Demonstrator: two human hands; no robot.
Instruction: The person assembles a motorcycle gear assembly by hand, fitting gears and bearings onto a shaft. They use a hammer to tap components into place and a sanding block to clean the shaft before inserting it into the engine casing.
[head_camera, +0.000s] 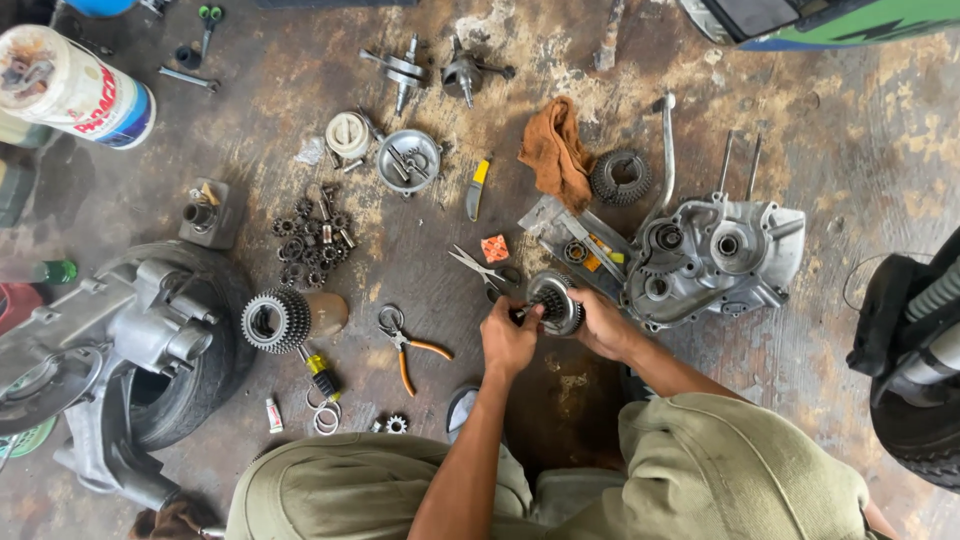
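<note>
I squat over a stained workshop floor with both hands joined on a round metal gear assembly (555, 301). My left hand (508, 338) pinches its near end with the fingertips. My right hand (600, 322) cups the assembly from the right side. Just beyond it lies a grey engine crankcase half (720, 255) with a bent lever sticking up. Scissors (478, 268) and a small orange piece (495, 247) lie just left of my hands.
Orange-handled pliers (410, 352), a large toothed gear (276, 320), a pile of small gears (310, 238), two crankshafts (435, 68), a brown rag (556, 150), another gear (620, 177), an engine block on a tyre (130, 350) and a spray can (70, 88) surround me.
</note>
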